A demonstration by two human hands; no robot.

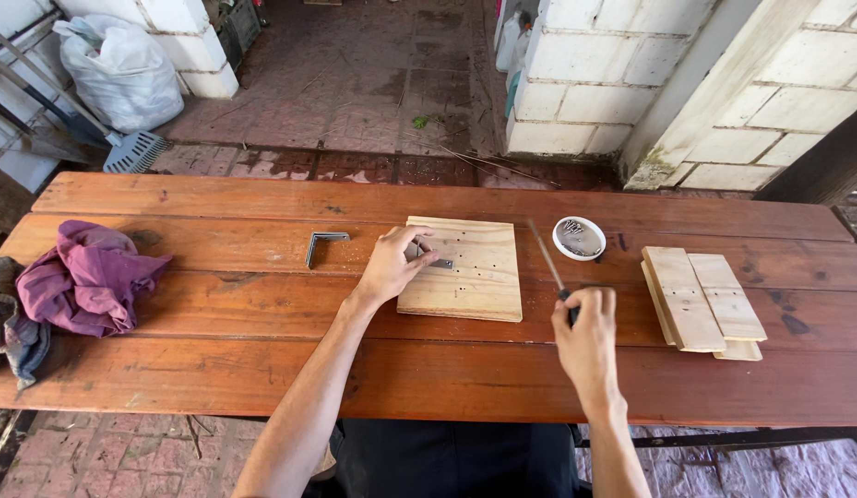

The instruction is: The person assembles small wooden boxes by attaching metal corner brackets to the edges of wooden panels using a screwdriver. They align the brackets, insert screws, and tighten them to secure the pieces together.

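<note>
- The left hand [389, 267] rests on the left part of a square pale wooden board [465, 269] lying flat near the middle of the bench [262, 314]. Its fingers are curled down, pinning a small grey metal bracket [440, 263] against the board's face.
- The right hand [587, 341] is closed around the dark handle of a screwdriver [548, 263]. The shaft points up and away, its tip in the air between the board and a small white dish [579, 238].
- The dish holds what look like screws, just right of the board.
- As far as I can judge, the bracket is placed but not fastened: the screwdriver's tip is clear of it, and I cannot make out any screw seated in it.
- The board shows a few small dark marks that may be holes; whether any hold a screw is too small to tell.
- A second, L-shaped metal bracket [324, 243] lies loose on the bench left of the board, untouched.
- A stack of wooden slats [701, 297] sits well to the right, also unhandled.
- A crumpled purple cloth [87, 277] lies at the bench's left end.
</note>
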